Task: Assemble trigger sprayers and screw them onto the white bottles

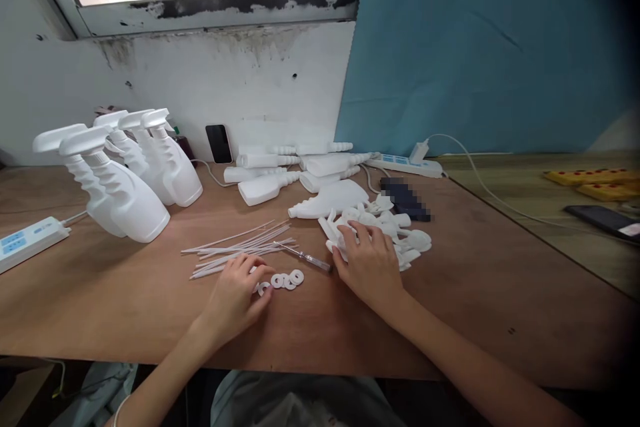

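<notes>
My left hand (240, 293) rests on the table with thumb and index finger apart, around a few white ring washers. One washer (264, 288) lies close to the thumb tip; more washers (297, 277) lie just to the right. Over a heap of white spray trigger heads (415, 240), my right hand (370, 263) has its fingers spread on the pile's near left side. Whether its fingertips grip any piece is hidden. Between the hands lies a screwdriver (315, 261) with a clear handle. Thin white tubes (220, 253) are bunched beyond my left hand.
Assembled white spray bottles (143, 210) stand at the left, near a power strip (35, 241). Several bottles without heads (330, 199) lie at the back. A phone (219, 143) leans on the wall. Another power strip (410, 164) and a dark blurred object (406, 200) are back right.
</notes>
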Demonstrator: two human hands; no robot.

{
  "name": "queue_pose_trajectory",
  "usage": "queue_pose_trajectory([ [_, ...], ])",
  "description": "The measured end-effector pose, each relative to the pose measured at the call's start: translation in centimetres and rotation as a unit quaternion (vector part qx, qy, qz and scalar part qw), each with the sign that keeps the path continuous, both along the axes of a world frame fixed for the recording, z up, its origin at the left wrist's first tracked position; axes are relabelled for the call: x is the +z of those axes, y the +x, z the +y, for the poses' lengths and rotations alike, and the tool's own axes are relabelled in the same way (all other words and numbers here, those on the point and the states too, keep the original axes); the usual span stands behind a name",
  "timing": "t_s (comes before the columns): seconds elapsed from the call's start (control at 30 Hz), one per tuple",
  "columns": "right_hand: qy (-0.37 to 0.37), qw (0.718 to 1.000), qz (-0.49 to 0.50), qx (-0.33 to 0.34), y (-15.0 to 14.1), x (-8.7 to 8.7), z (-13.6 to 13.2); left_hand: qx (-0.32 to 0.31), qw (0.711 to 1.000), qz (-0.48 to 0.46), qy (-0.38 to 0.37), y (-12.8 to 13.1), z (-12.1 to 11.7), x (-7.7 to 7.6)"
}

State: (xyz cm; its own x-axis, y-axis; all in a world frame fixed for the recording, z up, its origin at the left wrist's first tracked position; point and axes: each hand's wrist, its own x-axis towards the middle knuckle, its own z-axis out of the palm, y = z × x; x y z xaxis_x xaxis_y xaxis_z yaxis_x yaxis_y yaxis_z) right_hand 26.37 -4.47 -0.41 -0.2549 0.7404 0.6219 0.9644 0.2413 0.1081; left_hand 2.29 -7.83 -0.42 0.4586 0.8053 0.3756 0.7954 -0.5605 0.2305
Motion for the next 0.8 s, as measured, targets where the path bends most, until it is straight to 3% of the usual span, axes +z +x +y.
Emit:
queue_pose_trajectory([
  [0.1,-0.039,0.999,-0.007,0.015,0.5,0.2,0.0,0.045,0.998,0.006,0.041,0.3,-0.7,-1.1],
  [0.2,-0.05,0.998,0.004,0.043,0.6,0.1,0.1,0.043,0.998,0.016,0.041,-0.1,-1.1,-1.5],
  [0.33,-0.021,0.988,0.07,0.138,0.3,-0.2,0.2,0.043,0.998,0.018,0.049,-0.4,-1.2,-1.8],
  [0.5,0.015,0.947,0.159,0.278,-0.6,-0.1,-0.8,0.048,0.997,0.006,0.064,-0.4,-0.9,-2.1],
  [0.67,-0.053,0.897,0.175,0.402,-1.6,-0.7,-2.1,0.003,0.987,-0.069,0.147,0.0,-1.5,-1.0],
  [0.8,-0.115,0.853,0.213,0.462,-2.4,-1.6,-2.9,-0.054,0.965,-0.158,0.203,0.5,-2.6,0.0],
])
